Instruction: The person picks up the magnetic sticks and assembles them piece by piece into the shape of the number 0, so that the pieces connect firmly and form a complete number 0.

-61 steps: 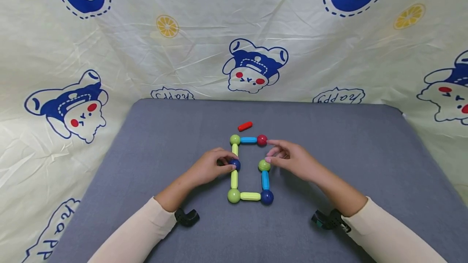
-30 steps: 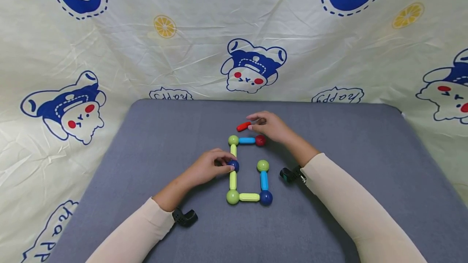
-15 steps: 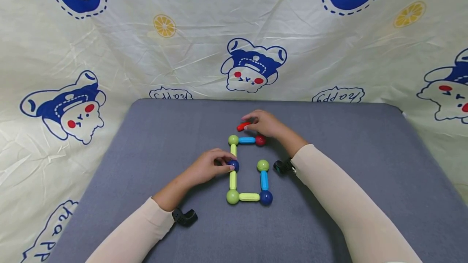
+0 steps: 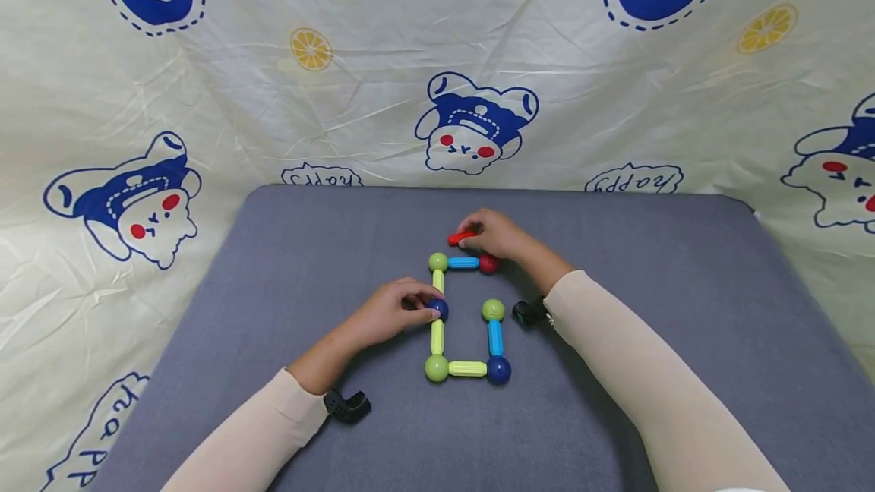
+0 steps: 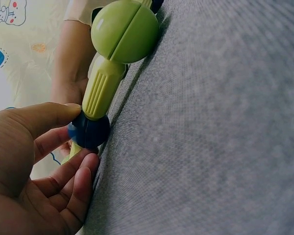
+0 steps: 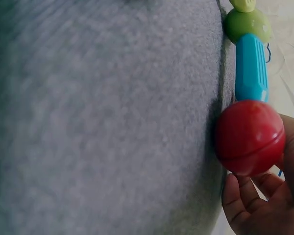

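My left hand (image 4: 399,312) pinches a dark blue ball (image 5: 89,131) between thumb and fingers, midway along the left side of a frame of balls and rods. Yellow-green rods (image 5: 99,90) join that ball to a green ball (image 4: 437,368) at the near corner and another green ball (image 4: 438,262) at the far one. Beyond the frame, my right hand (image 4: 497,234) pinches a loose red rod (image 4: 459,238). In the right wrist view, a red ball (image 6: 250,137) on the end of a blue rod (image 6: 251,68) hides part of that hand and the red rod.
On the frame's right side, a green ball (image 4: 494,310) tops a blue rod (image 4: 495,338) that rises from a dark blue corner ball (image 4: 499,370). A gap separates it from the red ball. The grey table (image 4: 307,234) ends at a printed curtain (image 4: 369,120).
My right hand has left the right-side green ball, reached over to the red rod and taken hold of it, turning it slightly. The left hand keeps its hold on the dark blue ball.
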`<state>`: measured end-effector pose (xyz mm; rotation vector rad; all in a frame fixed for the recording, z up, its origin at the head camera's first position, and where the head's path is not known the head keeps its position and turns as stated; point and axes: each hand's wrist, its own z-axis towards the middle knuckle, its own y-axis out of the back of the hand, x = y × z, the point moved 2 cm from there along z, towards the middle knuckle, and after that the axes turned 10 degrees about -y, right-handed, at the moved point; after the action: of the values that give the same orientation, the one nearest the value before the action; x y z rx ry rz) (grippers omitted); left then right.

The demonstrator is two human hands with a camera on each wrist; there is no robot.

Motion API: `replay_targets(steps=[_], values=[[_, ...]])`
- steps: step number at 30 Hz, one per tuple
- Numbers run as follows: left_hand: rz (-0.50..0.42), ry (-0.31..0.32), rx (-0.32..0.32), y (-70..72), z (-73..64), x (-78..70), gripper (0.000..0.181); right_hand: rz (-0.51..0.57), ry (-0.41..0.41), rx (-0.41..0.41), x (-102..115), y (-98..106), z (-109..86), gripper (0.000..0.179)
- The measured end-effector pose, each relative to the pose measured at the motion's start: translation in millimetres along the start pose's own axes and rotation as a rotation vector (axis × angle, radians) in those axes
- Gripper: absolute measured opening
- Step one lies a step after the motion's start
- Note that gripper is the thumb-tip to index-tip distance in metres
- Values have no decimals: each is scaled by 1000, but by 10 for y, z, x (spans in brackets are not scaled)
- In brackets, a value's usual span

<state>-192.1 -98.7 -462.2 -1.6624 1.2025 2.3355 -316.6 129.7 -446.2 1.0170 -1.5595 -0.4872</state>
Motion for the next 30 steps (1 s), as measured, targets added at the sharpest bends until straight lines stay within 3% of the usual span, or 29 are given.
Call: replay_targets(steps=[15,22,30], values=[[-16,7,8,1,14,-5,27,220,-14,-42,-96,209,-268,28],[-25,20,11,1,7,-12,26,257,-9,-72,-62,291,-519,27],[-26,27,8,-7,1,-2,26,257,2,-74,-84,240,-794,30]])
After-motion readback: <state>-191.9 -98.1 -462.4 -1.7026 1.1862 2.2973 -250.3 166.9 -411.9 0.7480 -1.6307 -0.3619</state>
